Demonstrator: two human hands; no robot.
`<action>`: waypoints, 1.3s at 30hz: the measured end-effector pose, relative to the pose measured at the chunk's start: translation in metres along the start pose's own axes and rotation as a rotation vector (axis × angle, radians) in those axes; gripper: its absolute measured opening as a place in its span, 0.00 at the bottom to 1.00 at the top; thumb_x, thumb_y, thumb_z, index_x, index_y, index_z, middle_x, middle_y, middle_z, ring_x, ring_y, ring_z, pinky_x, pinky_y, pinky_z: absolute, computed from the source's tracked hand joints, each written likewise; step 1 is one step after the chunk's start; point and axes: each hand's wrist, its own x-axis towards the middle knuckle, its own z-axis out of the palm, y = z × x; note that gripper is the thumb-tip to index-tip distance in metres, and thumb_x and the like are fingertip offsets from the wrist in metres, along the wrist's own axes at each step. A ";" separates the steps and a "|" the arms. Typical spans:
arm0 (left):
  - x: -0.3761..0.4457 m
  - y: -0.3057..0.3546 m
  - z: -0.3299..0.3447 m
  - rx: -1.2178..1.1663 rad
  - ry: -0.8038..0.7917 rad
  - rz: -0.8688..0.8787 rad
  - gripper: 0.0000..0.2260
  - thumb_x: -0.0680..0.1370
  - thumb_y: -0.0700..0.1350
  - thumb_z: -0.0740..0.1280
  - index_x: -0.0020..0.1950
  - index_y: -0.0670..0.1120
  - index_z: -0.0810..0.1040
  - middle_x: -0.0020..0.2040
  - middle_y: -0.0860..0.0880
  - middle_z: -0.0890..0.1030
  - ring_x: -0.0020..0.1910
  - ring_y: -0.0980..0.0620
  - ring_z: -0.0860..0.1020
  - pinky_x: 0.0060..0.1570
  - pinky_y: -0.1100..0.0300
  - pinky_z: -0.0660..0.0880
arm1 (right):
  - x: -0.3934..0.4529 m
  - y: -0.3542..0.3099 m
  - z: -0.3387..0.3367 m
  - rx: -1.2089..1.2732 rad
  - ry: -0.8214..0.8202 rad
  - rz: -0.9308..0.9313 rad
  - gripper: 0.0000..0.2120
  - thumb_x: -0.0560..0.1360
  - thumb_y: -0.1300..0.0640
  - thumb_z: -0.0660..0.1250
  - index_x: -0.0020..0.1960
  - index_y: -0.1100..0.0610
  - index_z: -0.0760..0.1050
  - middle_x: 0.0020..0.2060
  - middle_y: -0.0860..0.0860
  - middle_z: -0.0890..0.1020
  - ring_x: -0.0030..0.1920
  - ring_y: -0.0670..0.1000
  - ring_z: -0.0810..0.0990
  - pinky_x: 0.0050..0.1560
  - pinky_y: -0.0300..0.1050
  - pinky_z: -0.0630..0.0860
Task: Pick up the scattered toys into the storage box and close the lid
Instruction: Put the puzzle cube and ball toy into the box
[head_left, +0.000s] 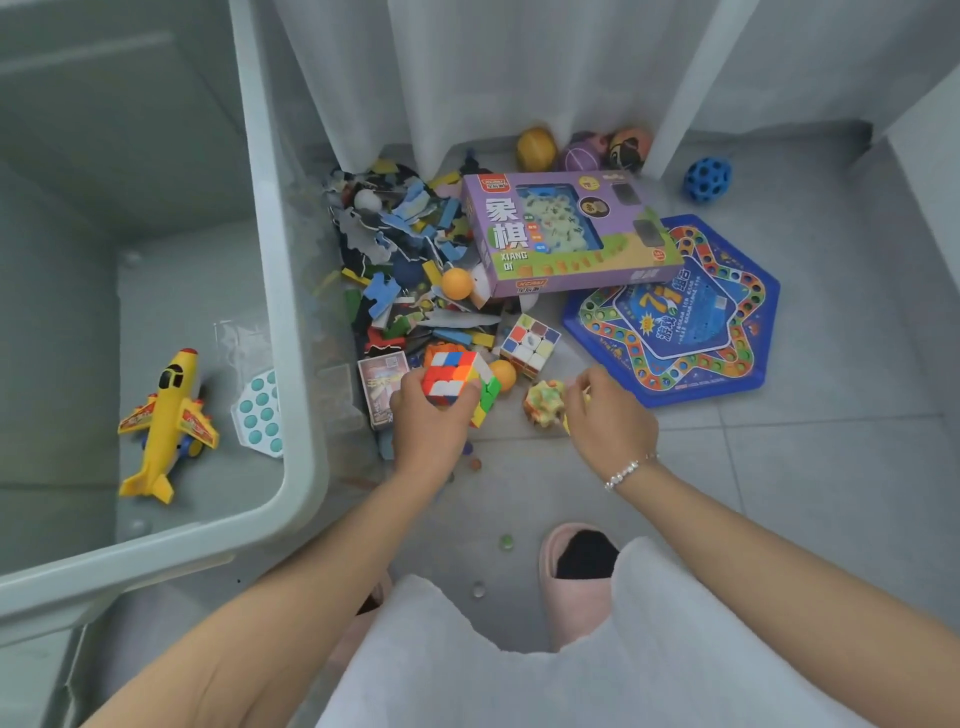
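Left hand (428, 421) has its fingers curled round a bright cube (460, 382), lifted just off the floor (805, 493) at the near edge of the toy pile; right hand (608, 415) is pinching a spiky yellow-green toy (543, 402) w/ fingertips, toy looks to be touching the floor. Storage box (301, 322) stands open to the left, only a yellow plane (166, 421) and a teal bubble sheet (260, 410) inside, so most of the job is left; no lid that I can pick out. Risks as I see it: the cube is twisted out of line, one layer askew, so a hard squeeze or a toss over the box rim could pop pieces off. An orange ball (503, 374) sits just beside the cube and could roll off if nudged. Loose marbles (506, 542) lie near the pink slipper (582, 561), a slip hazard on any step. The puzzle pieces (400, 260) by the box wall may scatter further if an arm sweeps thru.
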 end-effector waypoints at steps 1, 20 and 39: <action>0.000 -0.002 0.000 0.011 0.000 -0.002 0.26 0.75 0.53 0.68 0.70 0.50 0.64 0.63 0.50 0.68 0.57 0.50 0.73 0.36 0.63 0.80 | 0.007 0.000 0.000 -0.106 -0.043 -0.007 0.20 0.78 0.41 0.54 0.61 0.55 0.68 0.49 0.55 0.80 0.49 0.57 0.79 0.40 0.45 0.69; -0.059 0.061 -0.013 -0.157 -0.127 0.084 0.21 0.74 0.57 0.68 0.62 0.53 0.66 0.55 0.53 0.76 0.56 0.51 0.76 0.56 0.53 0.75 | 0.009 -0.011 -0.056 0.654 0.092 0.114 0.18 0.68 0.44 0.72 0.54 0.49 0.73 0.44 0.40 0.76 0.48 0.44 0.76 0.43 0.38 0.69; -0.032 0.069 -0.263 -0.044 0.173 0.240 0.21 0.73 0.54 0.70 0.64 0.53 0.70 0.52 0.55 0.78 0.52 0.53 0.78 0.54 0.53 0.76 | -0.049 -0.263 -0.111 0.464 -0.108 -0.758 0.25 0.64 0.35 0.70 0.58 0.41 0.71 0.45 0.40 0.81 0.46 0.42 0.80 0.48 0.46 0.78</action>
